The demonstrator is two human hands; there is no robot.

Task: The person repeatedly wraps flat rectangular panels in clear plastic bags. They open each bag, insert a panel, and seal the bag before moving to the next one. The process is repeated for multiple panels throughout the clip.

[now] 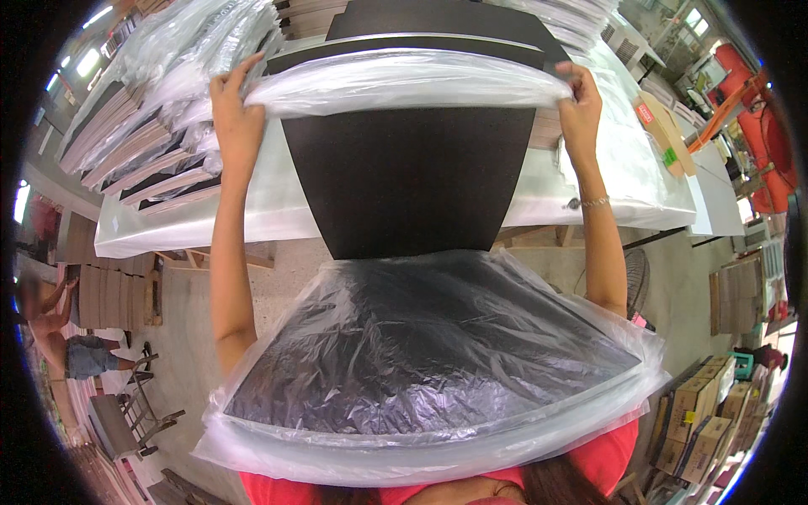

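Fingers: your left hand [239, 118] and right hand [582, 114] hold the bunched plastic [412, 82].
Plastic: likely light, slippery; grip gathered folds.
Black board [411, 178]: probably stiff; hold edges.

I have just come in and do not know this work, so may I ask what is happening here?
A person is handling a black board with clear plastic around it. The left hand and the right hand grip opposite ends of a bunched plastic band, stretched across the board. A clear plastic sheet covers what appears to be its near part, by the person's chest; the middle is bare. Stacked boards lie on the left side of the white table.
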